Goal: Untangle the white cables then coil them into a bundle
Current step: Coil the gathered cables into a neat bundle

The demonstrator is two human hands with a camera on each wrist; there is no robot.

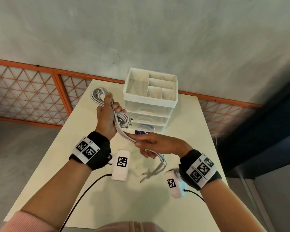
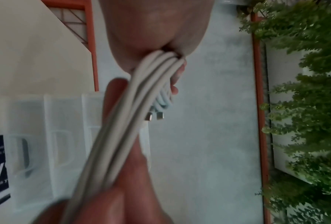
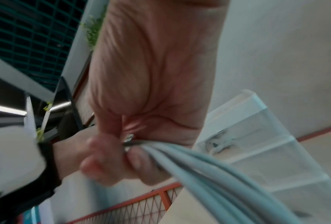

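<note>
A: Head view? 
B: Looking steeply down on the tabletop, both wrists included.

A: Wrist views? 
B: Each sitting close behind its palm, looking along the cables; both sharing the drawer unit with the head view.

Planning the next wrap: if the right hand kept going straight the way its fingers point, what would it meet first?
Probably the left hand's wrist, just past the cable strands that the right hand pinches; depth is unclear.

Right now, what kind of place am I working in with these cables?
Probably a semi-outdoor work spot, such as a terrace or a balcony. A small white table stands against a rough plastered wall with an orange lattice railing. Green foliage grows close by. A plastic drawer organiser sits on the table.
</note>
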